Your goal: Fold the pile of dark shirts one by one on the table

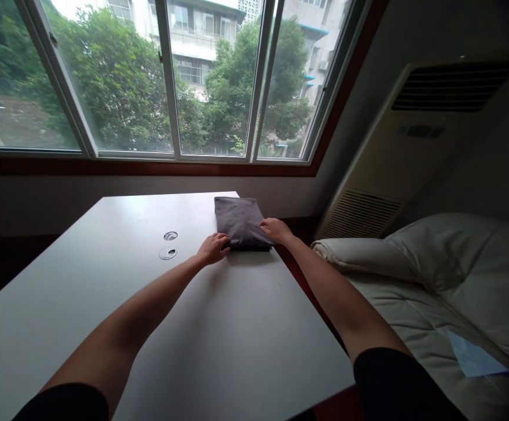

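A folded grey cloth (239, 219) lies at the far right of the white table (236, 327), flat and roughly square. Under its front edge shows a strip of something black (254, 249), mostly covered; I cannot tell what it is. My left hand (213, 248) is at the cloth's near left corner, its fingers bent over the edge. At the right edge, my right hand (278, 230) has its thumb and fingers closed on the fabric. Both arms reach forward over the table.
Two round grommets (168, 252) are set in the tabletop left of the cloth. A padded light sofa (447, 275) stands to the right, with a pale blue sheet (475, 354) on it. Beyond are an air conditioner (405, 140) and a window (173, 155).
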Available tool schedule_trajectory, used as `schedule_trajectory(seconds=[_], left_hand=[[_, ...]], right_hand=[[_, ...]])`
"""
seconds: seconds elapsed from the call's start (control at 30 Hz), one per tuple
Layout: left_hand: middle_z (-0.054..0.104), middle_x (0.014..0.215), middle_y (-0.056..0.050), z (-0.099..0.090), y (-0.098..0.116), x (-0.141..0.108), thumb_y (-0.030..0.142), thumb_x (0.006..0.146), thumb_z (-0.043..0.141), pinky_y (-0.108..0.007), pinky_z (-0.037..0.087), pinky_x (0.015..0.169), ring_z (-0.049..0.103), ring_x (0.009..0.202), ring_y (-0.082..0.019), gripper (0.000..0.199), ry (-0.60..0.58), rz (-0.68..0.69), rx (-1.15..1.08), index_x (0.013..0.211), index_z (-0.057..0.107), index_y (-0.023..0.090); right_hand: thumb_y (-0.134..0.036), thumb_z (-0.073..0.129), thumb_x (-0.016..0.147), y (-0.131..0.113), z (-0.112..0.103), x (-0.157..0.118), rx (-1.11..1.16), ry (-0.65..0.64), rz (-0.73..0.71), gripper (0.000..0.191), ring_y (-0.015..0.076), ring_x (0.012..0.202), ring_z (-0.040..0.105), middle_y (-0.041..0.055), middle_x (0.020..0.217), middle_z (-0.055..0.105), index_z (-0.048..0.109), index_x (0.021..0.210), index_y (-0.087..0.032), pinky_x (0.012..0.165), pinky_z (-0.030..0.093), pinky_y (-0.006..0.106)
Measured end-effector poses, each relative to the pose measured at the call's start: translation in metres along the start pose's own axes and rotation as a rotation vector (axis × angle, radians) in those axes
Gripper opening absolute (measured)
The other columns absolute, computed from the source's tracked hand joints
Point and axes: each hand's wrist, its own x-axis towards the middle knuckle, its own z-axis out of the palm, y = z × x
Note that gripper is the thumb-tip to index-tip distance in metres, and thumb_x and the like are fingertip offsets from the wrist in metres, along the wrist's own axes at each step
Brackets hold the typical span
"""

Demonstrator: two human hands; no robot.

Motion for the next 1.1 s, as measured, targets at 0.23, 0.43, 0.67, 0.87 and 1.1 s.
schedule_trajectory(seconds=[0.23,0.43,0.67,0.87,1.1], left_hand=[[0.032,0.170,-0.012,0.016,-0.008,-0.029,0.033,0.094,0.064,-0.048,0.031,0.126,0.026,0.158,-0.032,0.071,-0.155,0.035,0.039,0.160,0.043,0.021],[0.025,0.173,-0.008,0.008,-0.022,-0.069,0.043,0.105,0.049,-0.055,0.026,0.126,0.027,0.158,-0.032,0.064,-0.235,-0.011,0.057,0.165,0.034,0.029],[0.036,0.168,-0.011,-0.002,-0.024,-0.095,0.041,0.106,0.047,-0.055,0.024,0.127,0.031,0.156,-0.030,0.058,-0.168,-0.023,0.057,0.161,0.040,0.025],[0.029,0.171,-0.012,0.003,-0.027,-0.083,0.028,0.098,0.057,-0.050,0.028,0.128,0.030,0.156,-0.028,0.067,0.004,0.005,0.003,0.162,0.037,0.025],[0.023,0.174,-0.010,0.019,-0.023,-0.047,0.037,0.098,0.059,-0.061,0.019,0.129,0.016,0.161,-0.034,0.064,-0.129,0.039,0.008,0.159,0.043,0.025]], right_hand=[[-0.058,0.043,0.106,-0.079,0.068,-0.001,-0.024,-0.046,0.044,0.067,0.0298,0.158,0.018,0.0088,0.173,0.019,0.033,0.165,-0.029,0.126,0.023,0.050],[-0.056,0.057,0.099,-0.096,0.081,0.011,-0.036,-0.167,0.080,0.065,0.0363,0.151,0.030,0.0149,0.166,0.032,0.045,0.157,-0.029,0.119,0.032,0.057],[-0.059,0.054,0.102,-0.102,0.062,0.076,-0.042,-0.086,0.060,0.060,0.0343,0.155,0.025,0.0127,0.169,0.028,0.050,0.154,-0.029,0.121,0.031,0.055],[-0.055,0.049,0.106,-0.106,0.081,0.135,-0.110,-0.008,-0.048,0.059,0.0303,0.158,0.018,0.0108,0.172,0.022,0.046,0.158,-0.028,0.126,0.019,0.054],[-0.051,0.046,0.107,-0.101,0.114,0.193,-0.135,0.045,-0.111,0.060,0.0274,0.160,0.013,0.0086,0.174,0.016,0.041,0.162,-0.027,0.128,0.013,0.049]])
